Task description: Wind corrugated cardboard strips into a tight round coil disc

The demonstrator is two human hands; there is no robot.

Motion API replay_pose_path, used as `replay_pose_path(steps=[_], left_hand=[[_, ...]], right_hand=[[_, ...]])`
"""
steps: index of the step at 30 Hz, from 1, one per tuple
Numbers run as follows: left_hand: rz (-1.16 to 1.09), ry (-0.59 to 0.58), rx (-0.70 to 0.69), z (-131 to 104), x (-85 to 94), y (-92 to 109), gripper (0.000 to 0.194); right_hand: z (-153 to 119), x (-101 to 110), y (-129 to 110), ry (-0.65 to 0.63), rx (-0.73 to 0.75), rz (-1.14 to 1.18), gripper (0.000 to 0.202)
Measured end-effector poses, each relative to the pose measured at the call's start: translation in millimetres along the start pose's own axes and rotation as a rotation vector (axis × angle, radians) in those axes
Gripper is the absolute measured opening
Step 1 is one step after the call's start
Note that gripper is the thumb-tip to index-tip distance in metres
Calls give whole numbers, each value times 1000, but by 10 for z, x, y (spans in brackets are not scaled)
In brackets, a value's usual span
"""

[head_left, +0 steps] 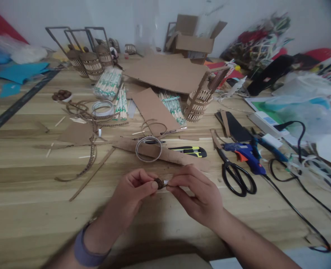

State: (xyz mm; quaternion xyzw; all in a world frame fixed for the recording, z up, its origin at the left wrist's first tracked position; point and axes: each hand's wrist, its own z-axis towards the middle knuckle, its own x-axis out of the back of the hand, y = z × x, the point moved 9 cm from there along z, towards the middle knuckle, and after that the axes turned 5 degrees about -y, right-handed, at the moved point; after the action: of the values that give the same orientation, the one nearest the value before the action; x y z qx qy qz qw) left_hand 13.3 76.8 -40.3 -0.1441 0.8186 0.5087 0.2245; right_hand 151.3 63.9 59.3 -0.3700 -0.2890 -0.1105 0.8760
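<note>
Near the front middle of the table, my left hand (134, 190) pinches a small round brown piece (159, 183) between thumb and fingers. Close beside it on the right, my right hand (197, 192) has thumb and forefinger pinched on a small whitish strip (166, 182) that meets the brown piece. Just beyond the hands a roll of clear tape (148, 160) rests on a long cardboard strip (179, 157). A yellow and black utility knife (192, 151) lies to the right of the roll.
Black-handled scissors (235, 179) and a blue glue gun (248, 157) with its cord lie at the right. Farther back stand a slatted basket (198, 106), a cardboard sheet (165, 71) and bagged sticks (108, 83). Brown strips (91, 157) curl at the left.
</note>
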Motion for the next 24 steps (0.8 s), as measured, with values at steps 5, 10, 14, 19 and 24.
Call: replay_pose_path(steps=[5, 10, 14, 19, 24], left_hand=[[81, -108, -36, -7, -19, 5, 25], [226, -212, -73, -26, -77, 74, 28], [440, -253, -144, -86, -126, 195, 20], [887, -352, -321, -186, -278, 357, 16], [1026, -482, -398, -236, -384, 349, 18]], right_hand=[[12, 5, 15, -11, -23, 32, 10], [36, -30, 60, -57, -53, 115, 4], [43, -71, 197, -114, -143, 174, 18], [7, -224, 359, -270, -279, 262, 31], [-51, -350, 458, -397, -435, 388, 25]])
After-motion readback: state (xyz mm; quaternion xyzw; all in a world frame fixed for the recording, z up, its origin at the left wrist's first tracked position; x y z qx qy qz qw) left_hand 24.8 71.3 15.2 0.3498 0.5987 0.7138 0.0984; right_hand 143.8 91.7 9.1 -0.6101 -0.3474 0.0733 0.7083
